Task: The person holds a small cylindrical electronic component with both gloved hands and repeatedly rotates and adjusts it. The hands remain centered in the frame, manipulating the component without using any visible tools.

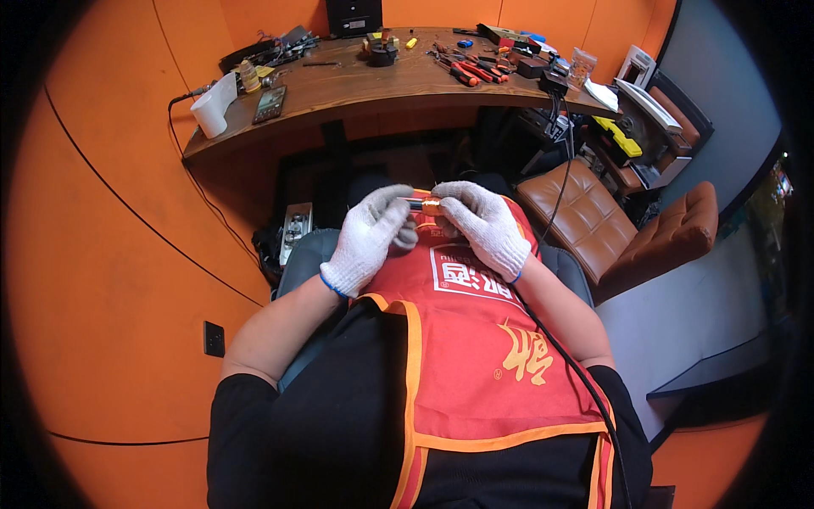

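While only the head view is on hand, it shows the work plainly enough: a small cylindrical part, dark at its left end and brass-coloured at its right, is held up between two gloved hands over the lap, above a red apron.

By its look the part is rigid metal, light for its bulk and not fragile, though smooth enough to slip on knit cotton. The ends seem the sound places to grip it, one end to each hand, since the middle is too short to take more than fingertips.

The left hand is curled nearly closed, its fingertips pinching the dark end. The right hand is likewise folded in, thumb and forefinger meeting on the brass end, the other fingers tucked beneath. Both wear white knit gloves. Whether the part is one piece or two joined, the view cannot tell.

Well beyond the hands stands a curved wooden desk against an orange wall, bearing red-handled pliers, a white roll and a phone. A brown leather chair sits to the right, and a black cable runs down across the apron.
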Tool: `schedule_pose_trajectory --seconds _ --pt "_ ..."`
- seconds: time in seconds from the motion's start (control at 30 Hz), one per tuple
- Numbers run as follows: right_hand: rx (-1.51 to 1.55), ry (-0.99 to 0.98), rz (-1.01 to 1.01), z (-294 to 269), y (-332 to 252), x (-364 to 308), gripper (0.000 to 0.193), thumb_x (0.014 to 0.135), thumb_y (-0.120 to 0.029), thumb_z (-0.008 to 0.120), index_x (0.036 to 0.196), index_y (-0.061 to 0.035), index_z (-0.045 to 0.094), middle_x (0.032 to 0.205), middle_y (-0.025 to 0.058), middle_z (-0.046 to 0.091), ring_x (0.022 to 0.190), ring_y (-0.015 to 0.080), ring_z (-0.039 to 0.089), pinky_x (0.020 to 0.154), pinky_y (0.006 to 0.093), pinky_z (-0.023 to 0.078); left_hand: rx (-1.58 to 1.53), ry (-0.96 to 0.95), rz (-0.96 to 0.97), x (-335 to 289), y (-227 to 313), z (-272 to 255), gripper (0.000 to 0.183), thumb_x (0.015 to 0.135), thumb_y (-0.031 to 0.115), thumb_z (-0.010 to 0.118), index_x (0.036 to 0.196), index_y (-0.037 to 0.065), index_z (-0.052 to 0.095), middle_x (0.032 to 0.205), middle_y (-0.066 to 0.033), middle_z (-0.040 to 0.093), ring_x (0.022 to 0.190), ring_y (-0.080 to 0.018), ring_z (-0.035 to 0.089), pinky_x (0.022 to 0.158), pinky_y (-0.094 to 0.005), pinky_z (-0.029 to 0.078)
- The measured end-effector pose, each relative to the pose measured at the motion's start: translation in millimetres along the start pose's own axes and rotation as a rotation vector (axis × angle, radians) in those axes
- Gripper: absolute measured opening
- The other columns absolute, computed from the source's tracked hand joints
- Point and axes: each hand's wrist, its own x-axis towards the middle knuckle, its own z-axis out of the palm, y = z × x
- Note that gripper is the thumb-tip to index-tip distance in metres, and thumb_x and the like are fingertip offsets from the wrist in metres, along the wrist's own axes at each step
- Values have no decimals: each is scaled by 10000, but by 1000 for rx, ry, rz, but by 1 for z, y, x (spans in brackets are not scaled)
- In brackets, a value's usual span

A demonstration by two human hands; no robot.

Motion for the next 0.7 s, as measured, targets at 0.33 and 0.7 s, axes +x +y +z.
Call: schedule_pose_trajectory --seconds 0.33,0.7 --pt "-8 -40 63 -3 -6 -1 313 1052 -204 581 1271 17 622 886 0 609 711 58 524 649 209 464 21 46 32 -2 -3 6 304 1073 200 537 1289 -1 609 950 -74 677 766 -110 642 700 -253 549" --pt "58 -87 78 -4 -5 1 313 1042 -201 600 1271 12 629 908 7 633 733 68 546 667 203 475 127 64 147 -8 -2 8 286 1036 117 587 1285 -22 613 1122 -94 692 864 -130 684 791 -271 581"
